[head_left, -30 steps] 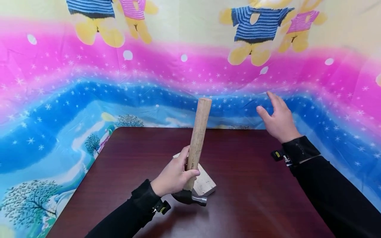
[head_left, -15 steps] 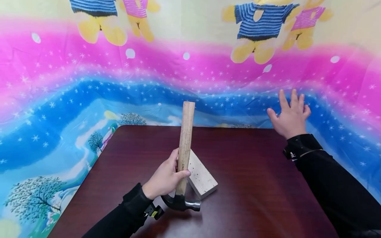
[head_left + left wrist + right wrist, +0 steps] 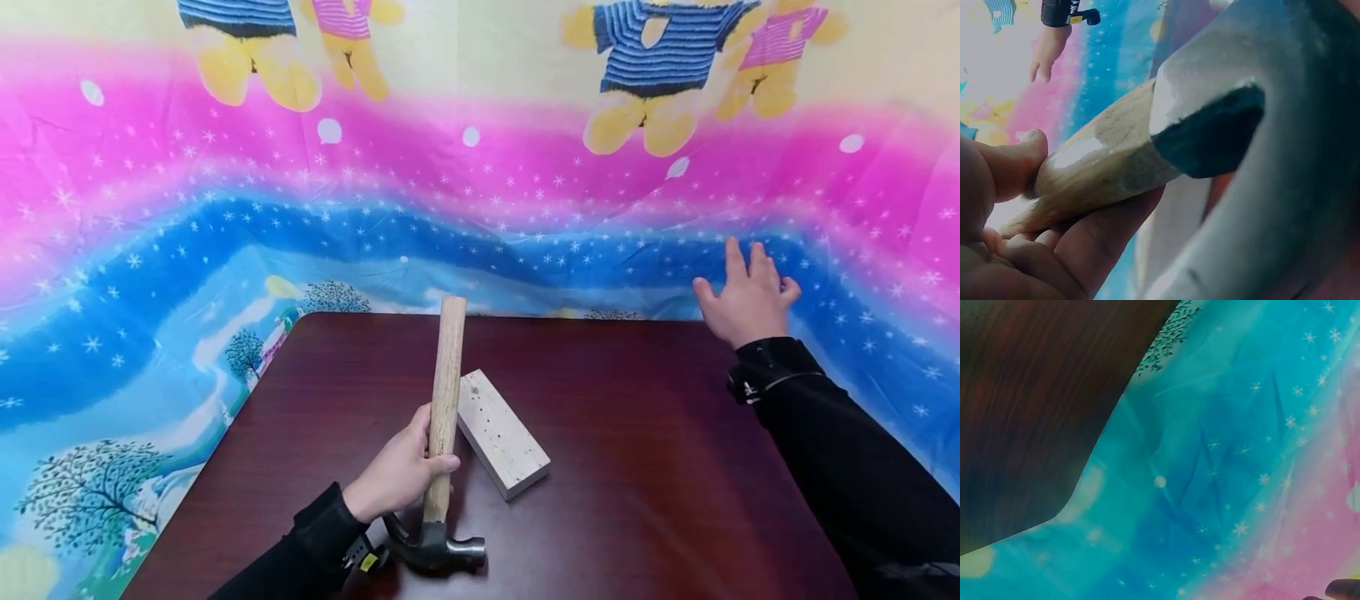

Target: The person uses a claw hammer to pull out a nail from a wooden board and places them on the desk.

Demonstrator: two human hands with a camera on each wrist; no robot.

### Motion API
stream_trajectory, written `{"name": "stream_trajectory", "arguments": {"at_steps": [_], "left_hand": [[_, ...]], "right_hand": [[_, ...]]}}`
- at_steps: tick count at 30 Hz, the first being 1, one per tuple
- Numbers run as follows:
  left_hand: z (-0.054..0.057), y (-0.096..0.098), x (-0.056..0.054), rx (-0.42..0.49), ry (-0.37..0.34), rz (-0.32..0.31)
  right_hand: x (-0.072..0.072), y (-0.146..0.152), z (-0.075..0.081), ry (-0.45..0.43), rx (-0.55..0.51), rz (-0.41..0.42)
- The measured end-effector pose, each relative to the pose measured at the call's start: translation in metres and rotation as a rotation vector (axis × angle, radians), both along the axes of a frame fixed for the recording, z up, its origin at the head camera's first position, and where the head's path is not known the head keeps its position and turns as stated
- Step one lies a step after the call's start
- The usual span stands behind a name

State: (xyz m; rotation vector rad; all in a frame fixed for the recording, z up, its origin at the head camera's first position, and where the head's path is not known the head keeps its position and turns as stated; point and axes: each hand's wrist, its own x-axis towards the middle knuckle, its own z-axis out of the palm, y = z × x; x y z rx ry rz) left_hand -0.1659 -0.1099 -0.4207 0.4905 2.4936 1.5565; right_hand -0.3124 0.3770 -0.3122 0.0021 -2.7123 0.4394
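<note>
My left hand grips a claw hammer by its wooden handle, close to the head, with the handle pointing up and away. The dark metal head hangs low, its shiny striking face to the right. In the left wrist view the claw hammer fills much of the picture, thumb and fingers around the wood. A pale wooden block with several small dark holes lies on the table just right of the handle. Far to the right, my right hand is raised with spread fingers and holds nothing.
The dark red-brown table carries the block and has a rounded back-left corner. Behind it hangs a patterned cloth with bears and snowflakes, close to the table's far edge.
My left hand has brought the hammer left and nearer to me, uncovering more of the block. The right hand has shifted a little right, its fingers spreading. The block stays in place.
</note>
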Motion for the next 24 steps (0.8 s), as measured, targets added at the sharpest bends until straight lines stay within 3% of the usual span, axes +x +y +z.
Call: {"name": "stream_trajectory", "arguments": {"at_steps": [5, 10, 17, 24], "left_hand": [[-0.011, -0.007, 0.005, 0.074, -0.108, 0.009], [-0.018, -0.011, 0.009, 0.087, -0.150, 0.024], [-0.027, -0.015, 0.012, 0.204, -0.241, 0.015], [-0.038, -0.014, 0.011, 0.174, -0.237, 0.056]], "right_hand": [[-0.001, 0.003, -0.003, -0.026, 0.007, -0.016], [-0.004, 0.011, -0.003, -0.042, 0.024, -0.038], [-0.007, 0.027, -0.006, -0.023, 0.083, -0.068], [-0.007, 0.027, -0.004, -0.032, 0.076, -0.053]]}}
